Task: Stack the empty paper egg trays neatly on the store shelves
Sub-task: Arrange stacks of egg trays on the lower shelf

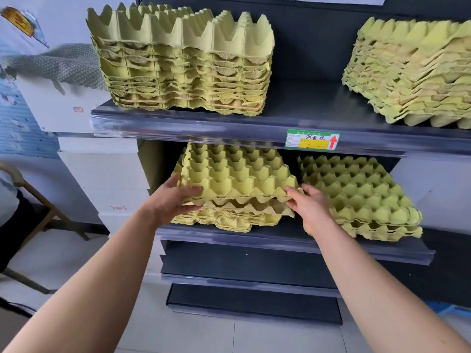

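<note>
The top egg tray (pixel 237 171) lies between the two hands, on a low stack (pixel 224 217) just beyond them. The left hand (pixel 173 200) grips its left edge, thumb over the rim; the right hand (pixel 309 203) pinches its right front corner.

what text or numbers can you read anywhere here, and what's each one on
"鸡蛋托": handwritten, as best it reads, on the price tag on the upper shelf edge.
"2": on that tag's yellow field, beside a red up arrow.
The tag's small printed lines: too small to read.
Red stamps on the white boxes: too blurred to read.
Red and yellow emblem at top left: blurred, unreadable.
</note>
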{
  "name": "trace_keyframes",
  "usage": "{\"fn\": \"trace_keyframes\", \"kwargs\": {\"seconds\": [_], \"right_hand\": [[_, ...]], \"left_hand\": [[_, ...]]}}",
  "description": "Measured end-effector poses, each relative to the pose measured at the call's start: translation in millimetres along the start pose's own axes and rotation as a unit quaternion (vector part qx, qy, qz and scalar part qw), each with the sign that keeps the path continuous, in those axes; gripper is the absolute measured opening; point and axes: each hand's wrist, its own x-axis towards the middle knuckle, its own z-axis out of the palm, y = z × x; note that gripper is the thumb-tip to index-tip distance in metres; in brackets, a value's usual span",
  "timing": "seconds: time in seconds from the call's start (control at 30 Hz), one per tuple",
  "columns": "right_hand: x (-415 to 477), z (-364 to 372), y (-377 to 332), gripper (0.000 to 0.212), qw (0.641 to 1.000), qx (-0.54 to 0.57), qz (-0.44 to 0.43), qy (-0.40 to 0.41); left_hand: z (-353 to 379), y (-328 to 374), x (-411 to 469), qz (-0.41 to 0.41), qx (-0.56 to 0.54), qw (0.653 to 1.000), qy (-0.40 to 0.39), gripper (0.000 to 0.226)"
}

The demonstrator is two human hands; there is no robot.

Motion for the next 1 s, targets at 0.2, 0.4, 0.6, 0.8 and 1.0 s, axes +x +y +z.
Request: {"fn": "trace_keyframes", "kwargs": {"seconds": [0.2,0.4,0.6,0.8,1.0], "right_hand": [[-5.3,5.0,17.5,0.067,0.992,-0.113,-0.057,0.023],[-8.3,4.1,30.9,0.067,0.952,-0.298,-0.069,0.032],[-2.0,4.4,34.1,0.069,0.962,-0.271,-0.012,-0.002],[2.3,1.5,31.5,0.065,0.987,-0.161,0.010,-0.007],[2.8,-3.4,17.1,0.060,0.996,-0.081,-0.020,-0.029]], "left_hand": [[-5.3,-12.8,18.8,0.095,0.257,0.955,0.113,0.064],[1.7,-26.6,24.9,0.073,0.377,0.916,0.118,0.072],[14.0,-28.5,31.0,0.053,0.399,0.907,0.124,0.064],[13.3,-34.6,36.0,0.031,0.303,0.936,0.175,0.079],[0.8,-31.6,36.9,0.002,0.063,0.980,0.190,0.100]]}}
